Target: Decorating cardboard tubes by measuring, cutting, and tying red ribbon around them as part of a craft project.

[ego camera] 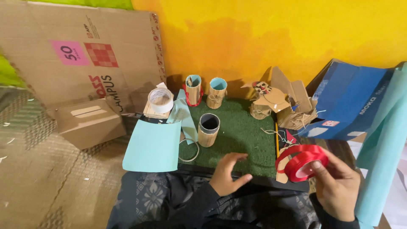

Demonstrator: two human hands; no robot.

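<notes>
My right hand [337, 186] holds a roll of red tape [303, 162] at the lower right, with a loose red strip curling off it. My left hand [227, 174] rests empty on the near edge of a green grass-like mat [239, 135], fingers apart. On the mat stands a cardboard tube with a dark inside [208, 129]. Two more tubes lined in light blue [193, 89] [217, 92] stand at the mat's far edge. A thin ring [188, 150] lies by the mat's left edge.
A light blue paper sheet [152, 146] lies left of the mat. A white tape roll [160, 100] sits behind it. Cardboard pieces tied with string [282, 106] lie at the far right, a blue box [352, 99] beyond. A small carton [89, 121] and flat cardboard [80, 55] stand left.
</notes>
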